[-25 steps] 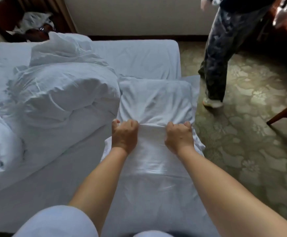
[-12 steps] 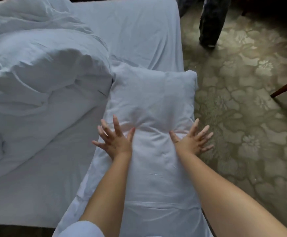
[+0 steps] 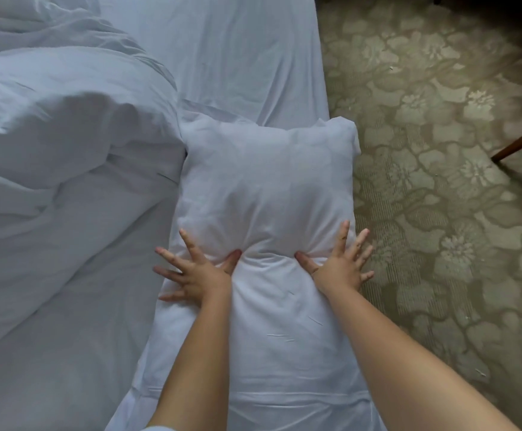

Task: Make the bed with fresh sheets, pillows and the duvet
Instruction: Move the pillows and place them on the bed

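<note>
Two bare forearms, uncovered from wrist up to the frame's lower edge. Left hand (image 3: 198,276) and right hand (image 3: 340,267) without gloves, rings, watch or bracelet. Short, unpainted nails on the fingers (image 3: 344,234). A small piece of pale, whitish garment (image 3: 160,428) at the bottom edge, beside the left arm.

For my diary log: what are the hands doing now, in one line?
left hand: open, pressing pillow | right hand: open, pressing pillow | duvet: bunched beside
</note>
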Available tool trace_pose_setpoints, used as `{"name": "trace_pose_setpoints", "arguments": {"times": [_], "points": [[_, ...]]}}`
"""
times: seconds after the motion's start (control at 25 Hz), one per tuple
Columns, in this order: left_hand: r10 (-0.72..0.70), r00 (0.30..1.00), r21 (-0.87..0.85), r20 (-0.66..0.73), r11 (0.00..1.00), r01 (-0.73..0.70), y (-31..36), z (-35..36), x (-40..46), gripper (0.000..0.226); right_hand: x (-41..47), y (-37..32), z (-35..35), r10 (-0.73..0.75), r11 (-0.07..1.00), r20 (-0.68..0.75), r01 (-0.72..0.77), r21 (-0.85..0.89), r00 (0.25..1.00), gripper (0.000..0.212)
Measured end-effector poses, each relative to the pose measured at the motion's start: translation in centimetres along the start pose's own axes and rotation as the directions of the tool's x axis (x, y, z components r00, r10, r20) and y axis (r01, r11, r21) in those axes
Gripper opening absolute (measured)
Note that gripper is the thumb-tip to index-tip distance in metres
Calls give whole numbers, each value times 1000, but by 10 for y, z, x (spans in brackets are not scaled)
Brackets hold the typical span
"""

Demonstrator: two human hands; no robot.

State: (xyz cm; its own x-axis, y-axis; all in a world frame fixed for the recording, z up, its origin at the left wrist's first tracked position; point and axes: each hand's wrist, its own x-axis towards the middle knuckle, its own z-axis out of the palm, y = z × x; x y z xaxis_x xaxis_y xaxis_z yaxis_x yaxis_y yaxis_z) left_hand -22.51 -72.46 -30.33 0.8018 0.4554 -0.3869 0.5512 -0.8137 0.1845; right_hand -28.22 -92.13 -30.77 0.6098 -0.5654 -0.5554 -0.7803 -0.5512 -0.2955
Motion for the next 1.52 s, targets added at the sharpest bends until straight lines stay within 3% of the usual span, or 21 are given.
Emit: {"name": "trace_pose_setpoints", "arguments": {"times": [0.24, 1.0, 1.52], "points": [[-28, 998, 11, 57, 1000, 27, 2, 11, 20, 134, 13, -6, 15, 88, 990, 12, -89, 108, 996, 130], [17, 990, 74, 140, 997, -28, 1, 45, 69, 148, 50, -8, 59, 216, 975, -117, -221, -34, 969, 137], [36, 994, 31, 105, 999, -39, -4, 50, 80, 149, 59, 0, 58, 279, 960, -79, -280, -3, 957, 142]]}}
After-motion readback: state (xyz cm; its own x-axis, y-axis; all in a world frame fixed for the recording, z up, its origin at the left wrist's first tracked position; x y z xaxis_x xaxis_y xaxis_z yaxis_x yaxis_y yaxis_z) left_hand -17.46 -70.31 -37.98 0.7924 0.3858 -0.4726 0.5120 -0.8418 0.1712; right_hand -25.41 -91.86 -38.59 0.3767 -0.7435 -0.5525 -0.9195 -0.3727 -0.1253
